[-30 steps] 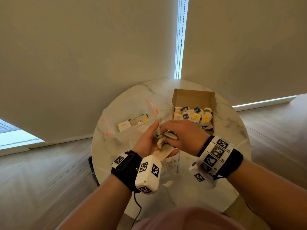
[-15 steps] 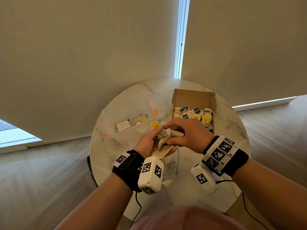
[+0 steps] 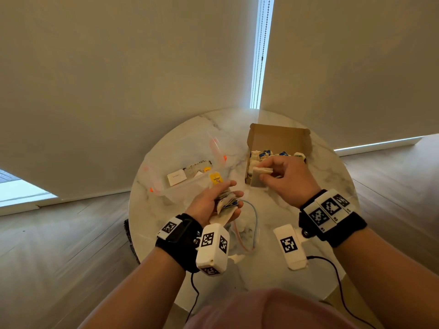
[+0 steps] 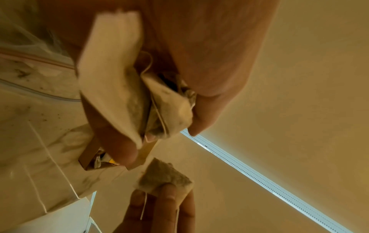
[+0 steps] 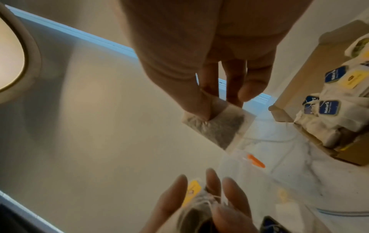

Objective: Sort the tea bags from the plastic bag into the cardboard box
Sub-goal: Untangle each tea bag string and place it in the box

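A: What is the right hand (image 3: 283, 179) doing?

B: Its grip is pinching a single tea bag (image 3: 259, 177) between thumb and fingers, holding it just at the near left corner of the cardboard box (image 3: 279, 138), above the tabletop (image 3: 327, 184).

A: And the left hand (image 3: 215, 203)?

B: Its grip is curling around a bunch of tea bags (image 4: 127, 88), palm up, nearer the person than the box and to its left. A yellow tag (image 3: 215, 178) is sticking up past its fingertips (image 5: 213, 176).

A: Where is the plastic bag (image 3: 180, 172) lying?

B: It is lying on the tabletop to the left of the box, well apart from it, with a few paper items showing inside.

A: Is the box holding anything?

B: It is sitting open, with tea bags (image 5: 329, 116) carrying blue and yellow tags lying inside.
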Action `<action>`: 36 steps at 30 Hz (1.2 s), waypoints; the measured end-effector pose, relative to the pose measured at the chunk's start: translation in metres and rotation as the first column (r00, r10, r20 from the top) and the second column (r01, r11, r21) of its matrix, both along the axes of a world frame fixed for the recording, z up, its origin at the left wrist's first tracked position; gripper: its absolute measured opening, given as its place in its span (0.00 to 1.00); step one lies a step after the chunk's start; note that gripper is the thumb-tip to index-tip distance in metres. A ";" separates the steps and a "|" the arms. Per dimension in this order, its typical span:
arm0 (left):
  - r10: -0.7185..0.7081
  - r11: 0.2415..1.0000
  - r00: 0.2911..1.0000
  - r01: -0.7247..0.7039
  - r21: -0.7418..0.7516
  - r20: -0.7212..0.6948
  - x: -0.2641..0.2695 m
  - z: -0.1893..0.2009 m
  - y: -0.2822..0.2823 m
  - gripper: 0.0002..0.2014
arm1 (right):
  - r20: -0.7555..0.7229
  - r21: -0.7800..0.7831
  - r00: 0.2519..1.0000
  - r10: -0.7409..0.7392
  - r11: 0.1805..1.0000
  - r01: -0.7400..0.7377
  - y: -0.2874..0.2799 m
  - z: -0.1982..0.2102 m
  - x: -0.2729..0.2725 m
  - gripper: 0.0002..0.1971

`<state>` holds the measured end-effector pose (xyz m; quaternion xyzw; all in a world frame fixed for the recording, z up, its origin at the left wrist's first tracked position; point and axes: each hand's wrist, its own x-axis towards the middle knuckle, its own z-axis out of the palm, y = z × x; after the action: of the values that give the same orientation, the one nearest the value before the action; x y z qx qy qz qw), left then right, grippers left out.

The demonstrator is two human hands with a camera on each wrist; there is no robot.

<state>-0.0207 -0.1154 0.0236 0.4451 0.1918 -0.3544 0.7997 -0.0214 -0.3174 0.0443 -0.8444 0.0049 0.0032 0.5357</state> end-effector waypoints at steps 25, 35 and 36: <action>-0.030 0.955 0.946 -0.069 0.288 0.324 -0.001 0.017 -0.015 0.02 | 0.166 -0.050 0.986 0.002 0.999 0.007 0.014 -0.010 -0.008 0.13; -0.054 0.961 0.947 -0.038 0.274 0.318 0.002 0.022 -0.011 0.07 | 0.237 -0.406 0.937 0.258 0.902 -0.145 0.015 -0.013 -0.009 0.17; -0.058 0.961 0.946 -0.033 0.274 0.319 0.002 0.021 -0.010 0.09 | 0.241 -0.389 0.940 0.243 0.911 -0.136 0.015 -0.014 -0.008 0.12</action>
<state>-0.0190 -0.1257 0.0444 0.6053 0.1026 -0.2515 0.7483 -0.0294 -0.3022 0.0305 -0.9173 -0.1541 -0.0666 0.3610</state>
